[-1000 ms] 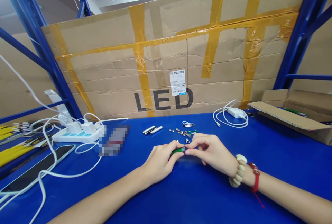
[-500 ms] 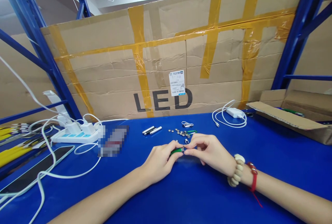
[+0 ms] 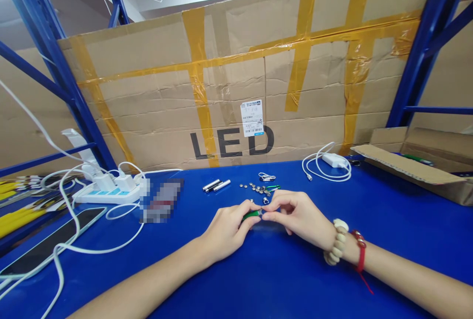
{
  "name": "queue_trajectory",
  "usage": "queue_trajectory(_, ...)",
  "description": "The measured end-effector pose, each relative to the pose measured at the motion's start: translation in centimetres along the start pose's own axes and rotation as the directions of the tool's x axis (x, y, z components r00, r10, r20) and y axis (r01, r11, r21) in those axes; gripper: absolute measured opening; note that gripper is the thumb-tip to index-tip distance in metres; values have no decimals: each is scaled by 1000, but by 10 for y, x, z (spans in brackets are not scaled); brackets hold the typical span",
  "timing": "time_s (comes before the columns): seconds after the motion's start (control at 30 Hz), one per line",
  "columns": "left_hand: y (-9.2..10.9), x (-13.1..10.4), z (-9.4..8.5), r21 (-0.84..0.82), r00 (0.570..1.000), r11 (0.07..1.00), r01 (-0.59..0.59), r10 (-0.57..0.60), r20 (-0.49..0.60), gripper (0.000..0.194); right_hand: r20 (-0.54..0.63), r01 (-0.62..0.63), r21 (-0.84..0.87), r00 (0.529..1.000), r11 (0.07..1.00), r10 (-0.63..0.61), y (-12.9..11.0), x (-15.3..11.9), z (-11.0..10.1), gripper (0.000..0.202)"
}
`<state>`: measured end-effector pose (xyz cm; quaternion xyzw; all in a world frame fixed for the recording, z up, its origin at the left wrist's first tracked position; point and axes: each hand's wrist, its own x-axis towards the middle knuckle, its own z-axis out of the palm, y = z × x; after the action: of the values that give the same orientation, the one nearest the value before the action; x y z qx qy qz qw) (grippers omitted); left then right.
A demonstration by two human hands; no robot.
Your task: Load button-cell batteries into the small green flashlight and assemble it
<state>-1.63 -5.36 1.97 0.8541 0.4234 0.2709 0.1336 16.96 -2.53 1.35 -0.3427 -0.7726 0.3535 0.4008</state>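
My left hand [image 3: 227,232] is closed around a small green tube [image 3: 252,214], which lies level between thumb and fingers. Its silvery right end [image 3: 260,212] is pinched by the thumb and fingertips of my right hand [image 3: 291,213]. The fingers cover much of the tube, so its exact kind does not show. Just beyond the hands lie several small round silver button cells [image 3: 260,191], a small metal piece [image 3: 266,200] and a green clip [image 3: 273,188]. Farther left sit a few silver and black metal tubes [image 3: 216,186].
A white looped cord [image 3: 266,177] lies behind the cells. On the left are a power strip [image 3: 107,195], tangled white cables and a phone [image 3: 48,245]. At the right stand a white adapter [image 3: 334,161] and an open cardboard box [image 3: 414,166]. A cardboard sheet [image 3: 229,92] closes the back.
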Motion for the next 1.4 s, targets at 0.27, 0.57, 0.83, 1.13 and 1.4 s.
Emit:
queue_trajectory(0.27, 0, -1, 0, -5, 1000, 1000, -1, 1, 4, 22, 0, 6, -11, 1000, 1000, -6, -1, 0, -1, 36)
queue_trajectory(0.57, -1, 0, 1, -8, 1000, 1000, -14, 14, -1, 23, 4, 5, -9, 1000, 1000, -5, 0, -1, -1, 37)
queue_trajectory(0.83, -1, -1, 1, -12, 1000, 1000, -5, 5, 5, 22, 9, 7, -20, 1000, 1000, -7, 0, 0, -1, 33)
queue_trajectory(1.13, -3, 0, 2, -46, 1000, 999, -6, 6, 8, 21, 10, -1, -12, 1000, 1000, 1, 0, -1, -1, 34)
queue_trajectory(1.4, -4, -3, 1, -73, 993, 997, 12, -4, 116, 20, 36, 28, 83, 999, 996, -31, -1, -2, 1, 31)
